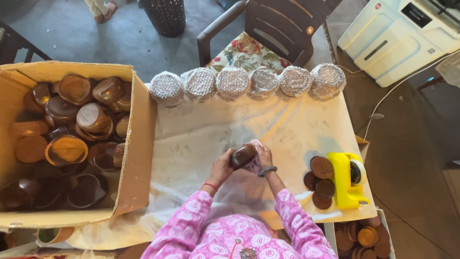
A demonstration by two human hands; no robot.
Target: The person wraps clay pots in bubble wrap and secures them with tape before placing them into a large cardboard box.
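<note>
Two hands meet at the middle of the tabletop (201,139) in the head view: the left hand (222,167) and the right hand (262,156) are both closed around a dark brown jar (243,155), a bit of pink cloth (255,165) under it. Six wrapped jars (248,83) line the 12 o'clock edge. At 9 o'clock sits a cardboard box (139,144) of brown jars; at 3 o'clock, brown lids (321,168) just beside a yellow tape dispenser (346,184).
</note>
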